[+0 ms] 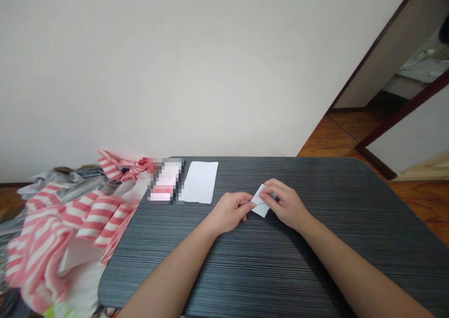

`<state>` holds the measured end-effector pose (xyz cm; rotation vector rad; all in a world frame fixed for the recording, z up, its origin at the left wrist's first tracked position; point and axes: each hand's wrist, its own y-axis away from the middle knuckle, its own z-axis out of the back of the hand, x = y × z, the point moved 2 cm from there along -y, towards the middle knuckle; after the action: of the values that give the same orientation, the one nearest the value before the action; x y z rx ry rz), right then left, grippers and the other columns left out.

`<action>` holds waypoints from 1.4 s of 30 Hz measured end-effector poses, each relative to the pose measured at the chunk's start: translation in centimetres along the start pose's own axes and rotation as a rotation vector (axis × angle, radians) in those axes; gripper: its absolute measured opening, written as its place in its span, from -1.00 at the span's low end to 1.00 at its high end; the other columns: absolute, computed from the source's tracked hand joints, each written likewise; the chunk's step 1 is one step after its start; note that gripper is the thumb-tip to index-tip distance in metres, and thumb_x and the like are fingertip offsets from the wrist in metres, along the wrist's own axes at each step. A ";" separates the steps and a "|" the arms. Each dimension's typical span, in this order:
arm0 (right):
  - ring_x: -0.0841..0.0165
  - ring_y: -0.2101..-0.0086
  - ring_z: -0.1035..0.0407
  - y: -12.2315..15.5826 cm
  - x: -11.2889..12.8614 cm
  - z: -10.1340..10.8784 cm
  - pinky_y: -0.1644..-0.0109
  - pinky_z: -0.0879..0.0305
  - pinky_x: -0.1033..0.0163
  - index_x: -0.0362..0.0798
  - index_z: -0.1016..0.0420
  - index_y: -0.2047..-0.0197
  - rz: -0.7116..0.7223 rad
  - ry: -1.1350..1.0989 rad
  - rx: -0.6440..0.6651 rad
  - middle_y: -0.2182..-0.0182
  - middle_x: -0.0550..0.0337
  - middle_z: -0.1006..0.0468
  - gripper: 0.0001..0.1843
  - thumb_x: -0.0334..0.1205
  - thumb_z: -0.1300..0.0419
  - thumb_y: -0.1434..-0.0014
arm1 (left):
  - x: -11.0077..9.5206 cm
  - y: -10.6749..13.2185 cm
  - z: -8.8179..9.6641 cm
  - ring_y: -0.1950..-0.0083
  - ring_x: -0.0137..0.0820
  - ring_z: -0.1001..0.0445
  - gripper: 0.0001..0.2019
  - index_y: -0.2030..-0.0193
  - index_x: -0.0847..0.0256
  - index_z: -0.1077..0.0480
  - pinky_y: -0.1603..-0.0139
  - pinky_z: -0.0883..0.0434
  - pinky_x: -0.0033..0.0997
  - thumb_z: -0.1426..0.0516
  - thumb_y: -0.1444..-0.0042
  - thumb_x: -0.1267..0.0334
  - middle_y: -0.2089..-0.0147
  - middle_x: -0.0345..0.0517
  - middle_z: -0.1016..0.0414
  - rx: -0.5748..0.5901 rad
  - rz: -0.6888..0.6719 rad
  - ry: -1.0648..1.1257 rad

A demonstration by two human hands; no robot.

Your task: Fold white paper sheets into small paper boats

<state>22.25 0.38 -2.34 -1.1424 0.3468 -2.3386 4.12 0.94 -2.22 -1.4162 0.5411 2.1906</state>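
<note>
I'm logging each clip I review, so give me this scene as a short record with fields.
Left hand: pinching a small white paper
Right hand: fingers on the same paper
Surface: dark, streaked table
Left of hands: white sheets; beyond them, a pixelated item, unidentifiable
Beside table, left: pink-and-white striped cloth, heaped

Wall (224,65): softly lit, brightest mid-frame, greyer toward corners
Surface (224,271): faint sheen, soft shadow beside the right forearm (336,252)
Held paper (260,210): bright, fairly sharp
Pixelated patch (165,181): coarse blocks
Doorway (379,70): dimmer, slanted by wide-angle distortion
</note>
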 end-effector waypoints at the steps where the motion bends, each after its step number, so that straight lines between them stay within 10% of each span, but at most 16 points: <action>1: 0.32 0.30 -0.34 0.0 0.0 0.0 0.23 -0.26 0.23 -0.04 -0.40 0.35 -0.001 -0.001 0.000 0.32 0.11 -0.41 -0.89 -0.30 -0.09 -0.22 | 0.0 0.0 0.0 0.52 -0.51 -0.31 -0.74 0.22 0.25 -0.45 0.47 -0.21 -0.55 0.01 -0.19 0.18 0.57 -0.26 -0.35 0.002 -0.002 -0.004; 13: 0.30 0.25 -0.34 0.1 -0.2 0.2 0.15 -0.27 0.18 -0.01 -0.36 0.25 -0.046 -0.052 -0.007 0.29 0.13 -0.43 -0.95 -0.32 -0.12 -0.18 | 0.2 0.1 0.0 0.53 -0.50 -0.30 -0.69 0.28 0.24 -0.44 0.46 -0.19 -0.54 0.06 -0.21 0.14 0.57 -0.24 -0.38 -0.011 -0.001 -0.071; 23: 0.30 0.24 -0.38 0.9 -1.2 -1.1 0.18 -0.34 0.18 0.06 -0.09 -0.15 -0.304 -0.421 0.050 0.15 0.10 -0.38 -0.46 -0.27 -0.18 -0.13 | 0.5 0.0 0.2 0.54 -0.50 -0.29 -0.70 0.29 0.23 -0.41 0.49 -0.19 -0.54 0.06 -0.21 0.12 0.58 -0.24 -0.36 -0.023 0.024 -0.014; 42: 0.35 0.29 -0.38 0.8 -1.4 -1.3 0.25 -0.36 0.25 0.04 -0.21 -0.08 -0.383 -0.535 0.062 0.19 0.14 -0.41 -0.56 -0.25 -0.17 -0.13 | 0.1 0.2 0.3 0.55 -0.50 -0.28 -0.70 0.32 0.25 -0.37 0.48 -0.19 -0.53 0.05 -0.19 0.09 0.59 -0.22 -0.39 -0.061 0.049 0.005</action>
<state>22.20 0.51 -4.38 -1.8652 -0.1502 -2.2017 3.80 0.98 -2.22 -1.4549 0.5204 2.2606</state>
